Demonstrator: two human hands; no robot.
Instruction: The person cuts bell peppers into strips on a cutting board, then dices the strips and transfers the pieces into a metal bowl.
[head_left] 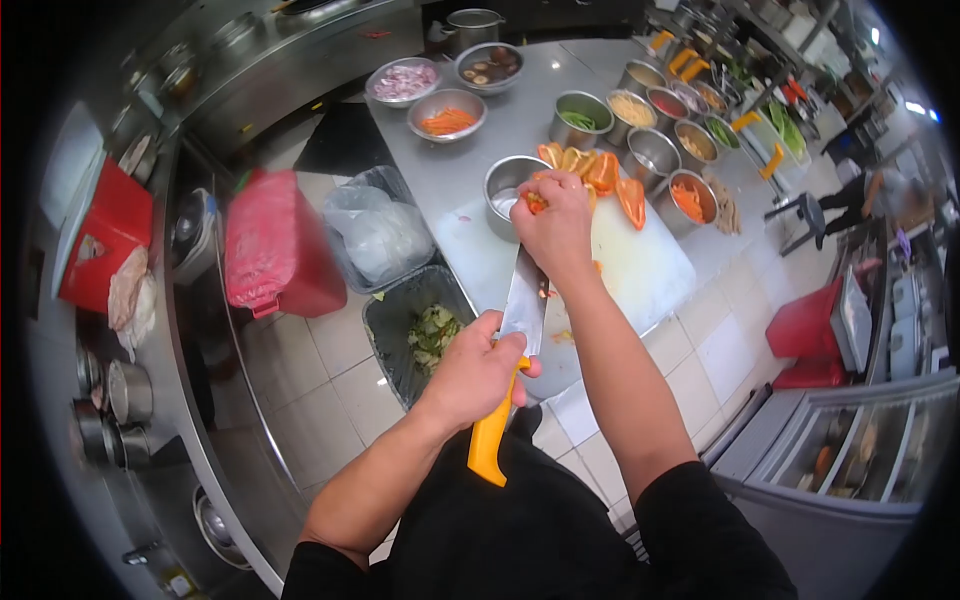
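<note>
My left hand (472,368) is closed around a kitchen knife (488,443) where its yellow handle meets the wide steel blade, which points away from me over the board's left side. My right hand (557,220) is closed on small red-orange pepper pieces (537,203), at the right rim of a round metal pot (497,222). Just past this hand, orange bell pepper halves (630,204) lie along the far edge of the white cutting board (655,262). A few pepper scraps (562,337) are on the board near the blade.
Metal bowls of sliced onion (403,80), carrot strips (447,121) and mushrooms (489,68) stand at the far left of the steel table (540,70). Several ingredient pots crowd the right. Below the left edge are a scrap bin (385,335) and a red lidded bin (265,240).
</note>
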